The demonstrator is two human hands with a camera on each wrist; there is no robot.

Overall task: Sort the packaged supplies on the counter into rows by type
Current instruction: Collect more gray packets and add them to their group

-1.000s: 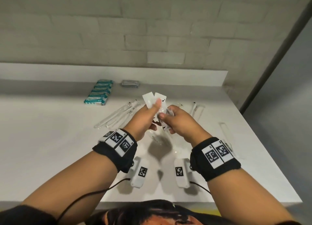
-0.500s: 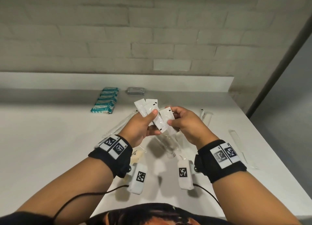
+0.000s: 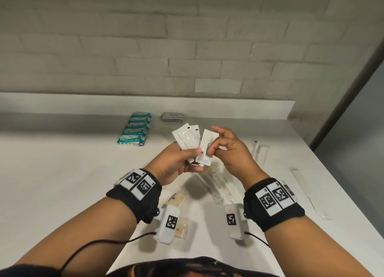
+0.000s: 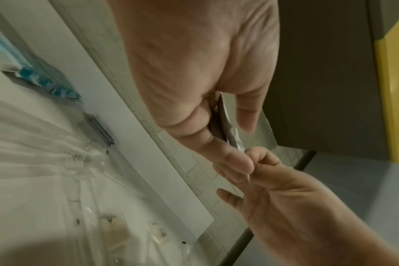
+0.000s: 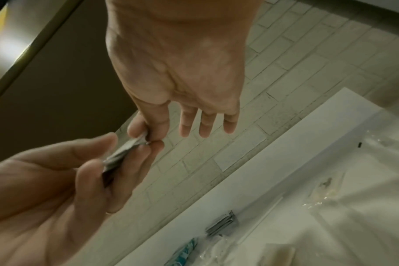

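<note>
Above the white counter (image 3: 62, 172) my left hand (image 3: 176, 164) grips a fan of small white sachets (image 3: 186, 139) between thumb and fingers. My right hand (image 3: 226, 150) pinches one more white sachet (image 3: 205, 148), printed "toothpaste", with thumb and forefinger; its other fingers are spread. That sachet touches the left hand's thumb. In the left wrist view the sachets (image 4: 226, 126) show edge-on between the left fingers. The right wrist view shows the pinched sachet (image 5: 134, 144) meeting the left hand (image 5: 57, 180).
A row of teal packets (image 3: 136, 131) lies at the back of the counter, with a grey packet stack (image 3: 173, 117) to its right. Clear long wrapped items (image 3: 216, 185) lie under my hands and at the right (image 3: 259, 154). Tan packets (image 3: 176, 199) sit near the front edge.
Both hands have risen slightly, still together. The right hand has drawn one sachet apart from the fan and spread its other fingers.
</note>
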